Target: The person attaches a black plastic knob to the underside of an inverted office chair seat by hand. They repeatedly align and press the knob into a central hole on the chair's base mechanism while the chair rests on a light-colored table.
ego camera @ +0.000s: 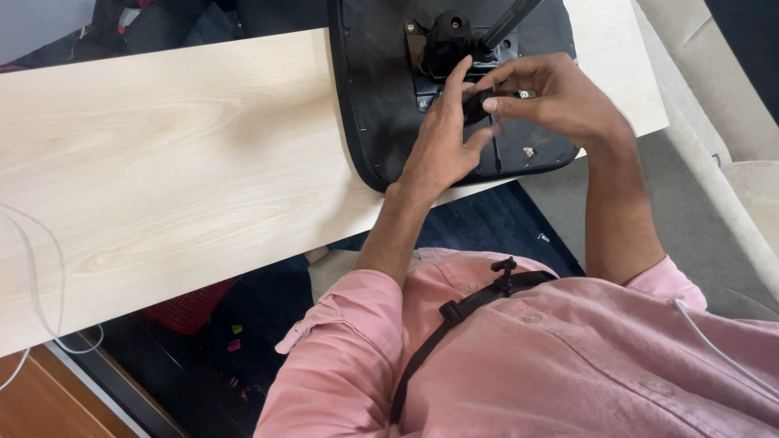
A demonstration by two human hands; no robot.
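Upper centre: left hand (pixel 442 142) and right hand (pixel 552 93) pinch small black knob (pixel 479 104) over upturned seat base (pixel 377 97); rigid, light, grip rim.

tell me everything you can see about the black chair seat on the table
The black chair seat lies upside down on the far right part of the pale wooden table, its rounded edge overhanging the near side. A metal mounting plate with a black knob and lever sits at its centre. Screws show near its edge. The left hand and right hand work over it, pinching a small black part.
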